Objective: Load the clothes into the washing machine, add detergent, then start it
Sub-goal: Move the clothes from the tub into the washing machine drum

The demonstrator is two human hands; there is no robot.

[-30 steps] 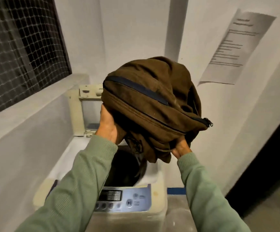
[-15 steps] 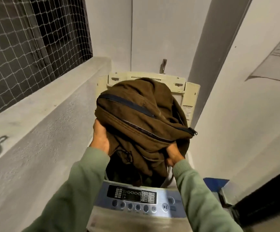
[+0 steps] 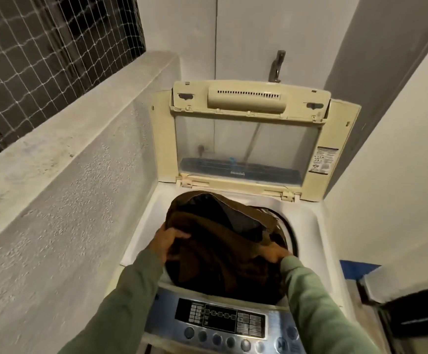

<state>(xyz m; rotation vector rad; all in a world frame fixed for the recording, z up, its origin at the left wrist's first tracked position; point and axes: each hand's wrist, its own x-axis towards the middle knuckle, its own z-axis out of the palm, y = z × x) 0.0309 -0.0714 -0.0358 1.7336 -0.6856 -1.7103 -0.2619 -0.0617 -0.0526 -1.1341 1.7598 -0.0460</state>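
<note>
**Machine.** The washing machine (image 3: 310,226) is a top-loader, with its lid (image 3: 246,139) raised upright against the rear wall.

**Load.** The clothes (image 3: 223,251) are one bunched brown bundle with a dark lining showing at the far end. They sit in the mouth of the drum and fill most of the opening. The upper part stands above the rim, so loading is judged part done, not complete.

**Hands.** The left hand (image 3: 173,240) grips the bundle's left flank, thumb over the top fold. The right hand (image 3: 271,254) grips the near-right flank, fingers dug into the fabric. Both sleeves reach in over the control panel (image 3: 220,318).

**Governing relation.** The bundle lies between the two hands and just ahead of them, its long axis running from the panel side toward the lid hinge. Neither hand is nearer — each is in contact. The free travel is straight down into the drum. The far end, beyond both hands, rides highest and will likely need a press after release.

**Detergent.** None is in view. A tap (image 3: 278,65) sits on the wall behind the lid.
</note>
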